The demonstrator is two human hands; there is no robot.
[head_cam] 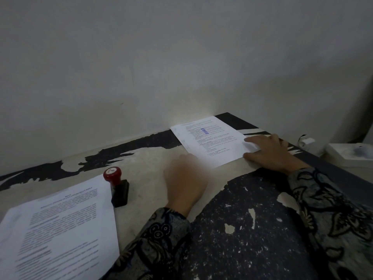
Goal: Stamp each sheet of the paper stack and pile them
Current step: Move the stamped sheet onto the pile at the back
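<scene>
Head view: stamped sheet (210, 140) shows blue mark; right hand (268, 152) flat on it, left hand (185, 182) blurred, relaxed.

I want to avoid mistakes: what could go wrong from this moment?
1. The right hand rests on the stamped sheet, which lies near the table's far right edge; a push may slide it off.
2. The stamp stands upright touching the unstamped stack; the blurred left hand might knock it over.
</scene>
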